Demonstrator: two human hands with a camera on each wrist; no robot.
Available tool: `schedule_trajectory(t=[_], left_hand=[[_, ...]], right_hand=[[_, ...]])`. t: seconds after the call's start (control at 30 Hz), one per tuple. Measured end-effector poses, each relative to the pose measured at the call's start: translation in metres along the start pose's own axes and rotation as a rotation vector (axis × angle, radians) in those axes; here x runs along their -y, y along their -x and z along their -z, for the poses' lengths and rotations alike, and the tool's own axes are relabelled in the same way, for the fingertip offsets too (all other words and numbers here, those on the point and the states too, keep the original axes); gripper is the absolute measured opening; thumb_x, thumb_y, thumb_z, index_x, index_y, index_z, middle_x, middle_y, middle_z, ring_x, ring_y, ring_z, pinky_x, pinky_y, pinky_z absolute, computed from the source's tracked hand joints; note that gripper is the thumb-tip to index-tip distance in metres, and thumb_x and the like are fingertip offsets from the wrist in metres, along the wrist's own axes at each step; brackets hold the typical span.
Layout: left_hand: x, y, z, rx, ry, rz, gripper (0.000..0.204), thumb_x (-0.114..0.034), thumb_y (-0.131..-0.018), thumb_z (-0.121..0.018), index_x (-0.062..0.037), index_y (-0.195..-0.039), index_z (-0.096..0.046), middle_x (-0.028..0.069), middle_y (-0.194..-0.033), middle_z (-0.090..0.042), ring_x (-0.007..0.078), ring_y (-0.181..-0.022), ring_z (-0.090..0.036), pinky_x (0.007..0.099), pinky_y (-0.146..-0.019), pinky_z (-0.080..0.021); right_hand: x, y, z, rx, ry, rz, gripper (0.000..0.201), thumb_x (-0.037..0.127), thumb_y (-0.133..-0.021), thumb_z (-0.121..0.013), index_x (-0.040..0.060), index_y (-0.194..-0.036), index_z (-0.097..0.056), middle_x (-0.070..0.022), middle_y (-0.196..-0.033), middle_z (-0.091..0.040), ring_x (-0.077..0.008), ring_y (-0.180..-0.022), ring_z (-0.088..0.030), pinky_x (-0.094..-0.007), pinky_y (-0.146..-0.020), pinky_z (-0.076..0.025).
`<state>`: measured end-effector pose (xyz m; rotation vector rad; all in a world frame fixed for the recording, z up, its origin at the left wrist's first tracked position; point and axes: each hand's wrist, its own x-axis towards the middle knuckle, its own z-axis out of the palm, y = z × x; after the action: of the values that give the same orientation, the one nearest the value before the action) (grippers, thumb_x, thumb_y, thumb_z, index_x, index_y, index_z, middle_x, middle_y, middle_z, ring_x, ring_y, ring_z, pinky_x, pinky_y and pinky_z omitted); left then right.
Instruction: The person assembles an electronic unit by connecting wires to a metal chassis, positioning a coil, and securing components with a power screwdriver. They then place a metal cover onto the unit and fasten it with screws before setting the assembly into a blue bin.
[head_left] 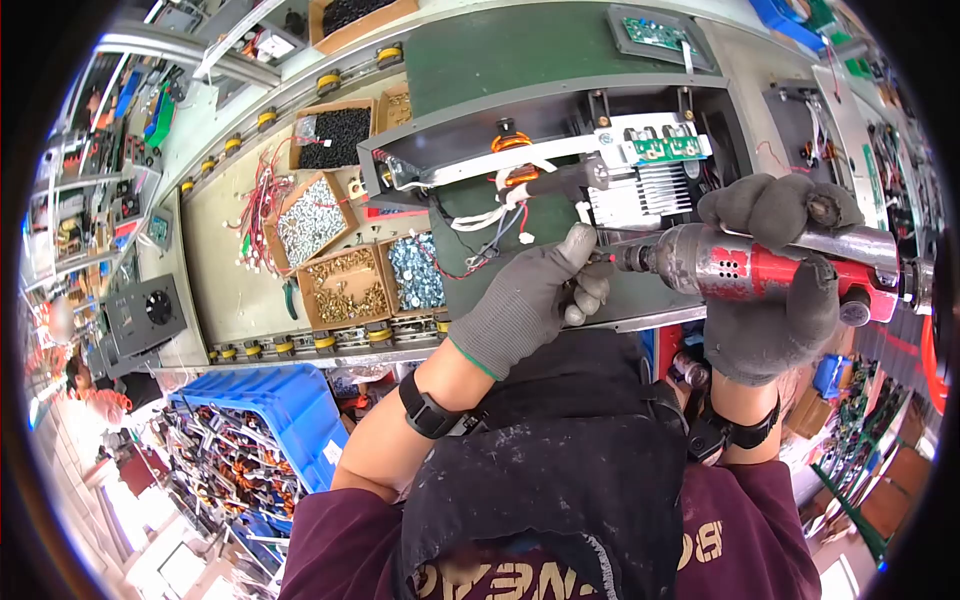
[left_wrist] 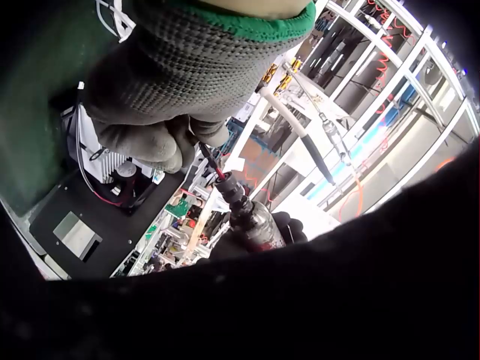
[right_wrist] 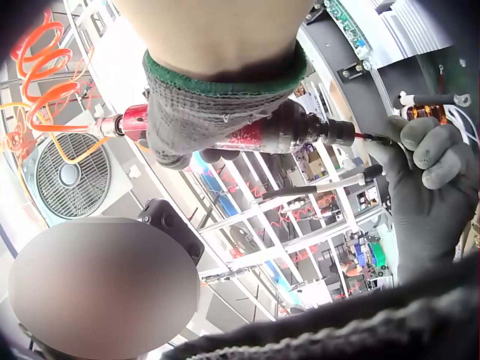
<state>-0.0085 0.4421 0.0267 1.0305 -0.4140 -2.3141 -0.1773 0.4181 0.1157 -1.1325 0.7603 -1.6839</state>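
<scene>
My gloved right hand (head_left: 765, 335) grips a red and grey air screwdriver (head_left: 740, 268), which lies level and points left. At its nose, my gloved left hand (head_left: 520, 305) pinches the driver bit (right_wrist: 367, 137) between thumb and fingers. The fingers hide the bit's very tip, and I cannot tell whether a screw sits on it. Just beyond both hands stands an open grey metal housing (head_left: 460, 112). Inside are a finned heat sink (head_left: 645, 195), a green circuit board (head_left: 665, 145) and a copper coil (head_left: 512, 142). White and dark cables (head_left: 480, 220) hang over its near side.
To the left are cardboard boxes of brass screws (head_left: 345, 295), bluish screws (head_left: 415, 270), silver screws (head_left: 312, 222) and black screws (head_left: 335, 137). Green-handled pliers (head_left: 290, 300) lie beside them. A blue crate (head_left: 260, 400) stands below the bench. An orange coiled hose (right_wrist: 49, 90) feeds the screwdriver.
</scene>
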Motion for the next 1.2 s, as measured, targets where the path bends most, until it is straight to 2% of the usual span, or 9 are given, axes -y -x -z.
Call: schedule_trajectory(t=[0.1,0.4,0.53,0.6,0.7,0.77,0.8,0.87,1.2], left_hand=[[0.004,-0.003,-0.005,-0.011,0.078,-0.001,0.046,-0.049,-0.09,-0.054,-0.0033,-0.093,-0.056,0.0027,-0.074,-0.053,0.0098,-0.062,-0.046,0.0214,-0.052,-0.037],[-0.001,0.003,-0.018,-0.055,0.449,0.13,0.033,-0.039,-0.092,-0.055,-0.0064,-0.094,-0.054,0.0002,-0.073,-0.05,0.0059,-0.06,-0.044,0.0144,-0.045,-0.036],[-0.006,0.003,-0.021,-0.094,0.345,0.193,0.031,-0.038,-0.093,-0.055,-0.0071,-0.091,-0.054,0.0001,-0.07,-0.048,0.0057,-0.057,-0.044,0.0161,-0.042,-0.035],[-0.005,0.002,-0.016,-0.113,0.315,0.204,0.034,-0.04,-0.094,-0.053,-0.0065,-0.088,-0.054,0.0001,-0.067,-0.048,0.0055,-0.053,-0.043,0.0166,-0.04,-0.034],[-0.004,0.004,0.002,0.118,-0.049,0.094,0.044,-0.047,-0.094,-0.051,-0.0044,-0.084,-0.056,0.0004,-0.061,-0.049,0.0051,-0.048,-0.042,0.0171,-0.04,-0.034],[-0.006,0.006,0.007,-0.367,-0.474,0.1,0.052,-0.058,-0.091,-0.048,-0.007,-0.084,-0.06,-0.0004,-0.053,-0.048,0.0055,-0.041,-0.039,0.0189,-0.041,-0.03],[-0.007,0.003,0.014,-0.401,-0.617,0.08,0.052,-0.057,-0.089,-0.05,-0.0058,-0.089,-0.061,-0.0008,-0.059,-0.052,0.0045,-0.047,-0.042,0.0184,-0.044,-0.031],[-0.001,-0.008,0.022,-0.346,-0.606,0.026,0.05,-0.054,-0.09,-0.051,-0.0053,-0.091,-0.062,-0.0014,-0.061,-0.052,0.004,-0.049,-0.043,0.0184,-0.046,-0.032],[-0.007,-0.024,0.009,-0.142,-0.619,-0.083,0.033,-0.033,-0.096,-0.05,-0.0008,-0.095,-0.059,-0.0005,-0.069,-0.05,0.0053,-0.058,-0.043,0.0205,-0.05,-0.033]], right_hand=[[0.002,0.015,0.0,-0.099,0.013,-0.038,0.039,0.034,-0.08,-0.063,0.0128,-0.108,-0.047,-0.0023,-0.074,-0.041,-0.0202,-0.069,-0.041,-0.0378,-0.065,-0.038],[0.002,0.027,0.011,0.035,-0.001,0.148,0.037,0.033,-0.081,-0.062,0.0139,-0.108,-0.045,-0.0026,-0.075,-0.044,-0.0214,-0.071,-0.046,-0.0386,-0.065,-0.045],[0.004,0.02,-0.002,0.184,-0.06,0.32,0.036,0.032,-0.081,-0.062,0.0152,-0.107,-0.045,-0.0016,-0.074,-0.043,-0.0203,-0.066,-0.045,-0.0369,-0.059,-0.044],[0.011,0.02,-0.001,0.134,0.025,0.183,0.035,0.032,-0.081,-0.061,0.0148,-0.106,-0.045,-0.0019,-0.073,-0.042,-0.0203,-0.065,-0.044,-0.0357,-0.059,-0.042],[0.007,0.029,0.011,-0.027,0.027,0.181,0.035,0.031,-0.081,-0.06,0.0124,-0.105,-0.044,-0.0027,-0.073,-0.04,-0.0206,-0.065,-0.044,-0.0367,-0.06,-0.041],[0.014,0.031,0.014,-0.153,0.145,0.016,0.039,0.028,-0.082,-0.06,0.0075,-0.111,-0.044,-0.0045,-0.077,-0.047,-0.0222,-0.07,-0.048,-0.0393,-0.066,-0.044],[0.013,0.033,0.017,-0.156,0.146,0.02,0.039,0.028,-0.082,-0.06,0.0075,-0.111,-0.044,-0.0045,-0.077,-0.047,-0.0222,-0.07,-0.048,-0.0393,-0.066,-0.044],[0.004,0.045,0.027,-0.319,0.126,-0.088,0.041,0.027,-0.082,-0.061,0.0059,-0.113,-0.044,-0.0074,-0.085,-0.054,-0.0244,-0.078,-0.054,-0.0409,-0.074,-0.046],[-0.02,0.055,0.044,-0.352,0.024,-0.112,0.035,0.014,-0.084,-0.057,0.0017,-0.114,-0.045,-0.0142,-0.091,-0.062,-0.0244,-0.082,-0.063,-0.0394,-0.077,-0.053]])
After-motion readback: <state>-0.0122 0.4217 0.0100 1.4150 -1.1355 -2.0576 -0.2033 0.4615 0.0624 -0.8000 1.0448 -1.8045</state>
